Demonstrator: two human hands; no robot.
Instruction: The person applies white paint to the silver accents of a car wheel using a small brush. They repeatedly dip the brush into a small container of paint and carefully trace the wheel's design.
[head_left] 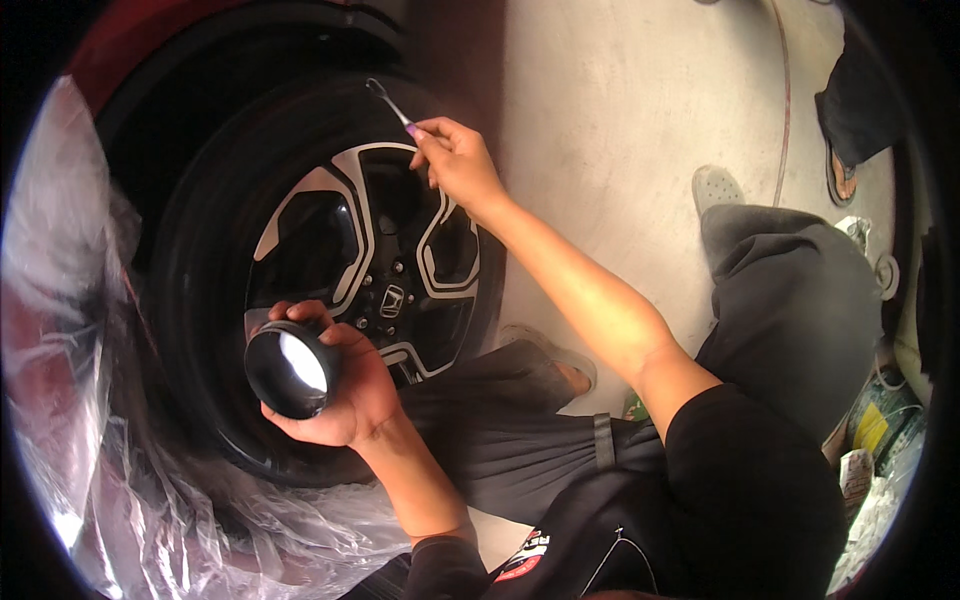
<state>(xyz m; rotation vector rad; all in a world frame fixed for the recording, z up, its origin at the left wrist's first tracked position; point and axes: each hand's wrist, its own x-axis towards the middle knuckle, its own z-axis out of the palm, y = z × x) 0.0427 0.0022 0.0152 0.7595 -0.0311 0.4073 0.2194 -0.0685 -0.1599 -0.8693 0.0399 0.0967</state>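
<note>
My left hand [362, 395] is wrapped round a small black round cup [262, 372], tilted so that its glossy inside catches the light. It is in front of the lower left part of a car wheel [392, 300] with a black and silver rim. Higher up, my right hand [455, 165] pinches a slim brush [393, 106] that looks like a toothbrush, with a white and purple handle. Its dark head points up and left, close to the black tyre [210, 200]. Whether the head touches the rubber, I cannot tell.
Clear plastic sheeting [90, 400] drapes the car body at left and below. My bent legs [790, 280] flank the wheel on the pale floor [610, 150]. Another person's sandalled foot [842, 180] is at upper right. A green and yellow container [880, 425] stands at right.
</note>
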